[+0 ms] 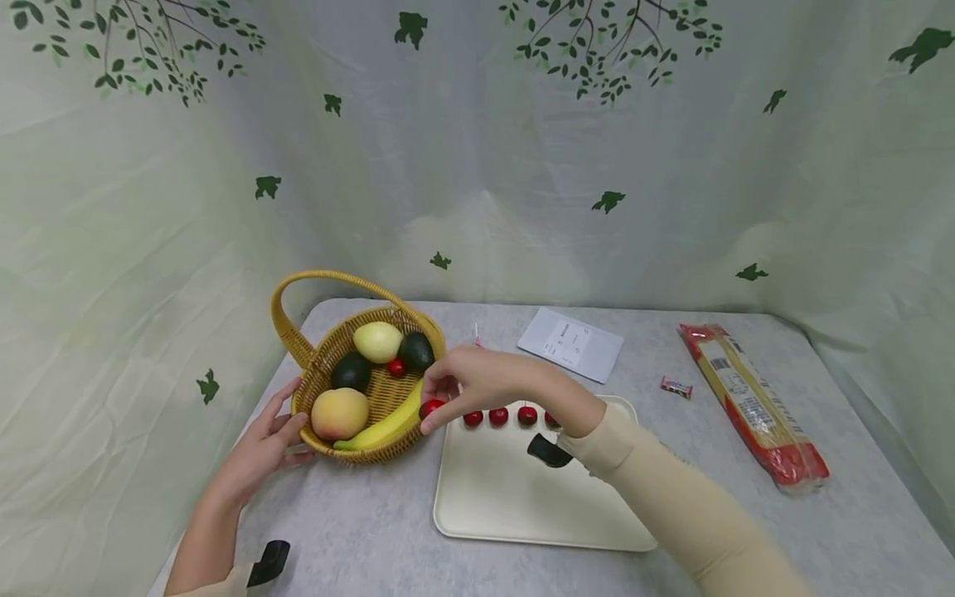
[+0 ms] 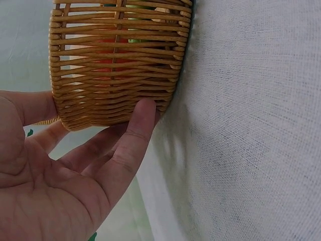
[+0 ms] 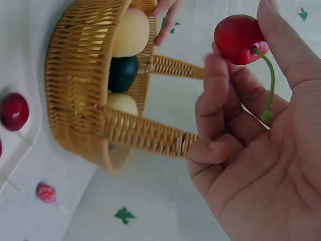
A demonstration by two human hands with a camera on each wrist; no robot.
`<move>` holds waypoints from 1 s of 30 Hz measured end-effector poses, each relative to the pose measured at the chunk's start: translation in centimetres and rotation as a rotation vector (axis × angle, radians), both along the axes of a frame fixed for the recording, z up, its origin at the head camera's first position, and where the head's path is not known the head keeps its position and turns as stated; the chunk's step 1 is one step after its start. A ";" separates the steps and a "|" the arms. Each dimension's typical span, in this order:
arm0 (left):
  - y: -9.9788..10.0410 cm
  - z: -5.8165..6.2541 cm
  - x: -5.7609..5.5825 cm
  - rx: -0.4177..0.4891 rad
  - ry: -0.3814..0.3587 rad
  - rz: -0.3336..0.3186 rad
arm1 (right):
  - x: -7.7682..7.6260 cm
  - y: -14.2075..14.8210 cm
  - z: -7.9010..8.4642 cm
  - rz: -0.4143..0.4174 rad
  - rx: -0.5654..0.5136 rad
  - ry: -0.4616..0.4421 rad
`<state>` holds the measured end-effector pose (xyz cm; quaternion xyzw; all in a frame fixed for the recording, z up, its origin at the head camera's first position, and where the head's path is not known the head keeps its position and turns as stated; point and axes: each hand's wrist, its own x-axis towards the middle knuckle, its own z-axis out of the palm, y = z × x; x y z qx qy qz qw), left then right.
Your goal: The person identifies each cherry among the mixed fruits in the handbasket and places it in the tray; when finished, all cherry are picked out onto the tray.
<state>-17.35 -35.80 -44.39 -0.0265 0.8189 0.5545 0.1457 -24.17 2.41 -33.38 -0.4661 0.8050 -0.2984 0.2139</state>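
Note:
A red cherry (image 3: 239, 39) with a green stem is pinched between the thumb and fingers of my right hand (image 1: 477, 383), at the wicker basket's right rim. The wicker basket (image 1: 304, 352) holds a peach (image 1: 339, 414), a banana (image 1: 384, 427), two dark green fruits, a pale yellow fruit (image 1: 377, 342) and a small red cherry (image 1: 396, 367). My left hand (image 1: 261, 444) touches the basket's left outer side with its fingers fairly straight, as the left wrist view also shows. More cherries (image 1: 498, 417) lie in a row on the cream tray (image 1: 537, 506), partly behind my right forearm.
Behind the tray lies a white printed packet (image 1: 570, 344). Farther right are a small wrapped candy (image 1: 676, 386) and a long red-and-clear noodle pack (image 1: 753, 406). A pink lollipop (image 3: 46, 192) lies near the tray's back edge. The basket's tall handle (image 1: 336, 275) arches up at the back.

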 end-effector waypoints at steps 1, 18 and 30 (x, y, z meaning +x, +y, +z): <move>0.0 0.0 0.0 -0.001 0.000 0.000 | 0.0 0.6 -0.1 -0.020 -0.001 0.009; -0.3 0.1 0.0 -0.034 -0.016 -0.010 | -0.2 9.0 -3.3 -0.214 -0.031 -0.047; -0.1 0.2 -0.1 -0.039 -0.018 -0.023 | 0.3 12.4 -4.9 -0.282 -0.045 -0.059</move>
